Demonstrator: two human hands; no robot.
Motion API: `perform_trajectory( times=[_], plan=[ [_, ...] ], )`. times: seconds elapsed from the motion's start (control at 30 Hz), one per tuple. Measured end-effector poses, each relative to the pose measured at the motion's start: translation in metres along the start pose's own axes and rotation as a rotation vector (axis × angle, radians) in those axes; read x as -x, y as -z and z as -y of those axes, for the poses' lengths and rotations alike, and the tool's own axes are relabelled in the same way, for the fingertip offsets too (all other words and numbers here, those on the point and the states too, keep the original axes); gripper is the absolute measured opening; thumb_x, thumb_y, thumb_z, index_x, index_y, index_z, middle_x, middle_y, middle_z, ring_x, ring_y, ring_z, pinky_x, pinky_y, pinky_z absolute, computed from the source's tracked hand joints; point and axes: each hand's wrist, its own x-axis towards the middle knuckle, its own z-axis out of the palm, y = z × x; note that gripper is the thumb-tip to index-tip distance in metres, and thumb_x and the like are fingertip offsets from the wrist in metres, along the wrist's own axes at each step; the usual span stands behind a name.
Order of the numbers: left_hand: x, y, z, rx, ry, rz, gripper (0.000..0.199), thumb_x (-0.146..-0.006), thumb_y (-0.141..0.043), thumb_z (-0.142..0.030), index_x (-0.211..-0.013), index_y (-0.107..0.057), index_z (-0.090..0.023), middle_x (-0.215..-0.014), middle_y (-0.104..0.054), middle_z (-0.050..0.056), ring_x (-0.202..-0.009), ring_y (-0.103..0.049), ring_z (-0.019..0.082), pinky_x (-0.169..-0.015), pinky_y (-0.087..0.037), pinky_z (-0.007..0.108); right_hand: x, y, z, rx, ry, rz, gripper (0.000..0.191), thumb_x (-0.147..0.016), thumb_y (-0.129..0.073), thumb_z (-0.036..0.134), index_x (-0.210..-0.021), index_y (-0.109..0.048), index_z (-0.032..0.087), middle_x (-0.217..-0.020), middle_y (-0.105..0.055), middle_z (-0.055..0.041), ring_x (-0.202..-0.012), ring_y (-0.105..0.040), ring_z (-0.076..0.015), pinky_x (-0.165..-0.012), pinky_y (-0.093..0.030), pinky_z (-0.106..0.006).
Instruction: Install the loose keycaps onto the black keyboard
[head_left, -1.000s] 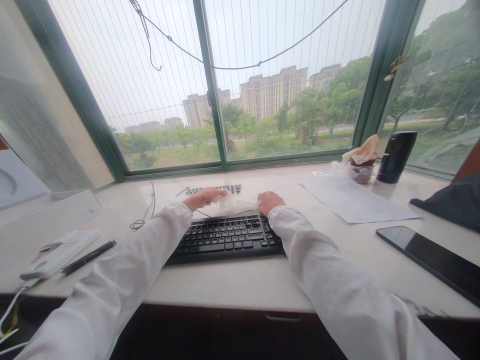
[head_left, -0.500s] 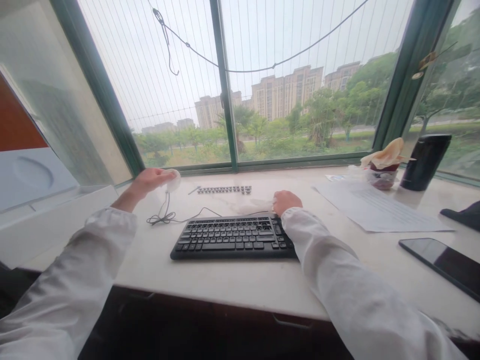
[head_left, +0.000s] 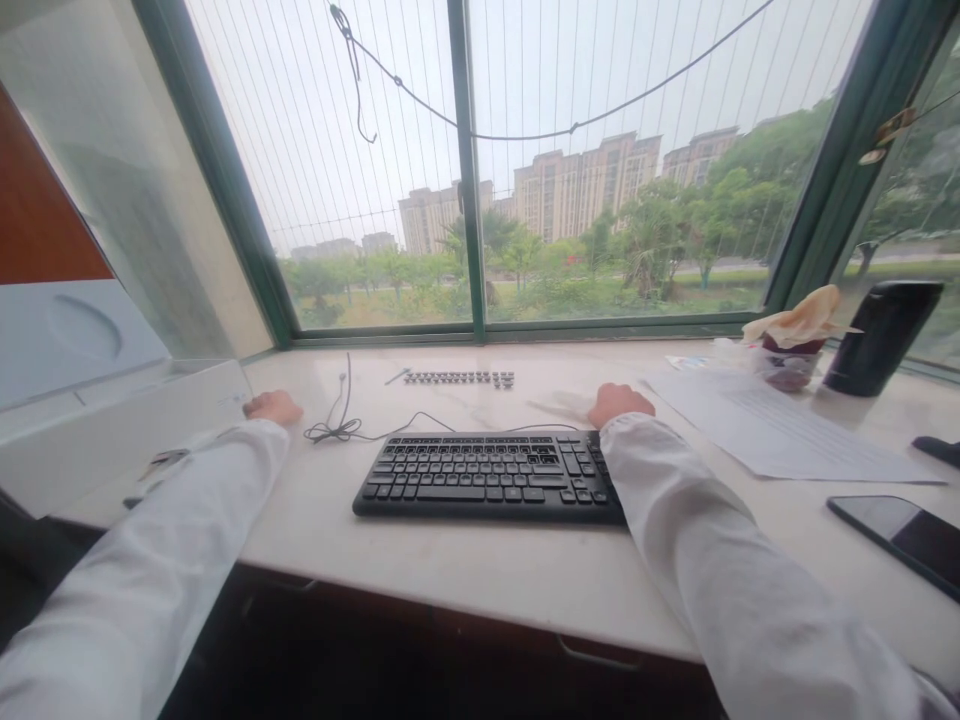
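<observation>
A black keyboard lies flat on the white table; some of its upper key positions look bare. My left hand is at the left, beside the white box, with its fingers curled; what they hold, if anything, is hidden. Just behind the keyboard's right end rests my right hand, closed like a fist. Next to its fingers a pale, blurred thin piece lies on the table; I cannot tell whether the hand grips it. Small keycap-like pieces stand in rows behind the keyboard, beside a thin stick.
A bundled cable lies left of the keyboard. The white box stands at the left. Toward the right are paper sheets, a phone, a cup with a crumpled wrapper and a dark tumbler. The window borders the back.
My left hand has moved down and left, away from the cable; the pale round thing it held no longer shows. My right hand stays behind the keyboard's right end. The view has shifted slightly.
</observation>
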Motion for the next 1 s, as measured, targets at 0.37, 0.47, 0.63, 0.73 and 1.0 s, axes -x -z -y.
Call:
perform_trajectory(
  times=[0.37, 0.47, 0.63, 0.73, 1.0],
  plan=[
    [0.048, 0.050, -0.119, 0.054, -0.317, -0.593, 0.059, -0.094, -0.022, -0.048, -0.085, -0.069, -0.014, -0.077, -0.066, 0.015, -0.078, -0.059, 0.027, -0.069, -0.035, 0.036, 0.017, 0.012, 0.019, 0.012, 0.110, -0.161, 0.035, -0.088, -0.047, 0.032, -0.114, -0.059, 0.013, -0.106, -0.065, -0.0191, -0.099, -0.063, -0.0299, -0.078, -0.048, -0.038],
    [0.074, 0.043, -0.163, 0.086, -0.574, -0.501, 0.064, -0.094, -0.021, -0.051, -0.076, -0.070, -0.014, -0.070, -0.066, 0.013, -0.072, -0.060, 0.025, -0.066, -0.036, 0.034, 0.020, 0.012, 0.024, -0.012, 0.185, -0.209, 0.033, -0.089, -0.046, 0.034, -0.112, -0.064, 0.017, -0.104, -0.067, -0.0165, -0.097, -0.064, -0.0292, -0.078, -0.048, -0.038],
    [0.073, 0.007, -0.243, 0.008, -0.844, -0.106, 0.059, -0.090, -0.029, -0.059, -0.088, -0.073, -0.021, -0.079, -0.070, 0.009, -0.077, -0.062, 0.024, -0.075, -0.042, 0.035, 0.020, 0.004, 0.030, -0.041, 0.302, -0.200, 0.021, -0.087, -0.054, 0.028, -0.090, -0.073, 0.022, -0.101, -0.069, -0.0094, -0.091, -0.064, -0.0242, -0.076, -0.047, -0.033],
    [0.059, -0.018, -0.282, -0.034, -0.859, 0.107, 0.048, -0.084, -0.043, -0.059, -0.099, -0.073, -0.025, -0.100, -0.071, 0.009, -0.093, -0.062, 0.025, -0.081, -0.044, 0.035, 0.019, 0.003, 0.029, -0.047, 0.331, -0.184, 0.014, -0.082, -0.063, 0.032, -0.082, -0.073, 0.021, -0.099, -0.069, -0.0076, -0.089, -0.064, -0.0220, -0.075, -0.047, -0.030],
    [0.030, -0.063, -0.312, -0.003, -0.854, 0.211, 0.032, -0.076, -0.061, -0.049, -0.097, -0.073, -0.028, -0.102, -0.071, 0.005, -0.093, -0.062, 0.022, -0.081, -0.046, 0.030, 0.024, 0.005, 0.032, -0.025, 0.301, -0.181, 0.030, -0.087, -0.056, 0.047, -0.096, -0.065, 0.020, -0.096, -0.068, -0.0107, -0.089, -0.063, -0.0231, -0.076, -0.047, -0.032]
  ],
)
